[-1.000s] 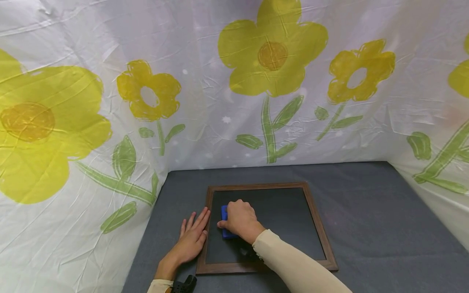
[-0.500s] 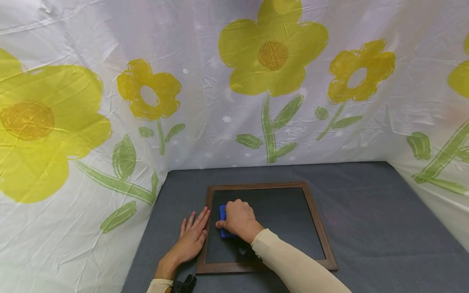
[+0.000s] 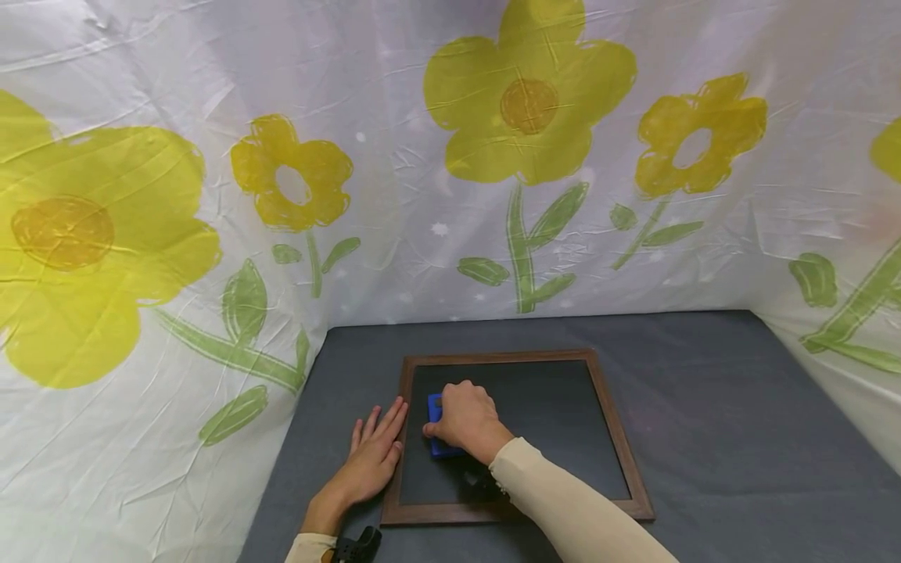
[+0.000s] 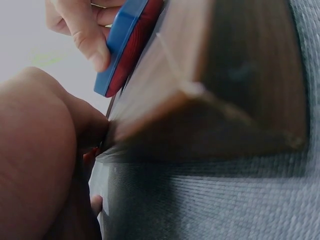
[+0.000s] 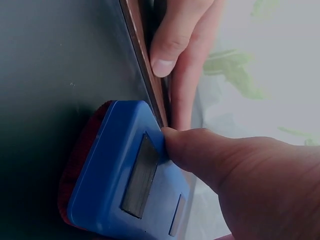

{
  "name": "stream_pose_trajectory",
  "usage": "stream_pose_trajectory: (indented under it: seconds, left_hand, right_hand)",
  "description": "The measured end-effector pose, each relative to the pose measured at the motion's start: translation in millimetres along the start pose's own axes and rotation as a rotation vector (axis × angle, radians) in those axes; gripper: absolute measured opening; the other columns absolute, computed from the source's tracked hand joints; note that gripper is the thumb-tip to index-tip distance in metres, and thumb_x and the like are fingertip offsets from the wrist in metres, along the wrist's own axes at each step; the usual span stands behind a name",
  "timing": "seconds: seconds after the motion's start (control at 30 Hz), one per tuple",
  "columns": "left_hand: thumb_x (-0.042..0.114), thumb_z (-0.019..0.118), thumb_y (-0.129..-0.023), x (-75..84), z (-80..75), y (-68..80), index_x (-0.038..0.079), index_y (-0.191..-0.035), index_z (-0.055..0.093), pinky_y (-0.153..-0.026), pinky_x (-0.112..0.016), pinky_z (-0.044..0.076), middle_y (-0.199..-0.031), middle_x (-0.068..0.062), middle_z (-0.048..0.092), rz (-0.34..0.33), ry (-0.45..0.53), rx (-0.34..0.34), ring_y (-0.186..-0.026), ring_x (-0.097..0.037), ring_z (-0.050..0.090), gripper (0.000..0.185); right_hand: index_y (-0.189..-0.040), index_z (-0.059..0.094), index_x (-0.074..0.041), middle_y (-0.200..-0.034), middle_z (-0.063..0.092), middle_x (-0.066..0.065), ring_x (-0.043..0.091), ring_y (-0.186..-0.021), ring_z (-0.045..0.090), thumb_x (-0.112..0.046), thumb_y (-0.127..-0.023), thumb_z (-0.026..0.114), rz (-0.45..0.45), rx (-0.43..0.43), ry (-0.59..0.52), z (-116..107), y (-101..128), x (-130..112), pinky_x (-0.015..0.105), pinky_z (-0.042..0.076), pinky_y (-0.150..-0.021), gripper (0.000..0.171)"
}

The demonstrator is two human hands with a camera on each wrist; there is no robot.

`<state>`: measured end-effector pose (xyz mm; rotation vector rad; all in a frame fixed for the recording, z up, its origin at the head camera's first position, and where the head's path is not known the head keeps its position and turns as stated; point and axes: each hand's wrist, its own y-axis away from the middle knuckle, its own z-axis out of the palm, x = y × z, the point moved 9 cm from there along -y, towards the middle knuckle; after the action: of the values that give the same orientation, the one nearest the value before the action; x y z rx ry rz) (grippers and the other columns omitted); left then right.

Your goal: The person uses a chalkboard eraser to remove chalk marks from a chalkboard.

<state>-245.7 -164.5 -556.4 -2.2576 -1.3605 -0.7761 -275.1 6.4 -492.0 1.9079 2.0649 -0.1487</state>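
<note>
A: What does the right hand hold?

B: A blue eraser with a red felt underside. The fingers curl over its back and the thumb presses its long edge, as the right wrist view shows. The felt lies flat on the dark face of the chalkboard.

A: Where on the board is it?

B: In the left half, just beside the left rail of the brown wooden frame. The eraser's corner nearly touches that rail.

A: And the left hand?

B: It lies flat, fingers straight and close together, palm down on the grey surface. Its fingertips rest against the outer side of the frame's left rail. It grips nothing.

A: Are the two hands near each other?

B: Very near, with only the frame rail between them.

A: What surrounds the board?

B: A white cloth printed with yellow flowers and green stems hangs behind and at both sides.
</note>
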Motion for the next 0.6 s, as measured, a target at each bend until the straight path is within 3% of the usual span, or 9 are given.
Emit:
stream_pose_trajectory:
  seconds: [0.23, 0.43, 0.6]
  left_hand:
    - [0.012, 0.052, -0.111, -10.0, 3.9, -1.7, 0.016, -0.175, 0.032, -0.123, -0.080, -0.002, -0.184, -0.005, 0.025, 0.052, 0.000, 0.048, -0.163, -0.058, 0.015, 0.067]
    - [0.013, 0.053, -0.112, -18.0, 9.0, -2.6, 0.017, -0.175, 0.030, -0.124, -0.078, -0.001, -0.184, -0.004, 0.024, 0.052, -0.023, 0.053, -0.165, -0.054, 0.016, 0.068]
    - [0.011, 0.052, -0.111, -12.1, 6.6, -1.5, 0.014, -0.175, 0.031, -0.123, -0.079, -0.002, -0.183, -0.008, 0.025, 0.048, -0.001, 0.041, -0.165, -0.056, 0.014, 0.066]
  right_hand:
    - [-0.127, 0.078, -0.004, -0.101, 0.075, 0.013, 0.027, -0.080, 0.073, -0.063, -0.084, 0.089, 0.036, -0.003, -0.002, -2.7, 2.4, 13.2, 0.042, 0.065, -0.069, 0.073]
    - [-0.129, 0.079, -0.006, -0.102, 0.076, 0.013, 0.027, -0.079, 0.073, -0.062, -0.084, 0.090, 0.053, 0.006, -0.018, -5.8, 4.3, 24.7, 0.041, 0.064, -0.066, 0.073]
    - [-0.129, 0.077, -0.005, -0.101, 0.076, 0.013, 0.026, -0.078, 0.071, -0.062, -0.083, 0.090, 0.077, 0.012, -0.026, -9.4, 7.3, 35.7, 0.041, 0.063, -0.064, 0.074]
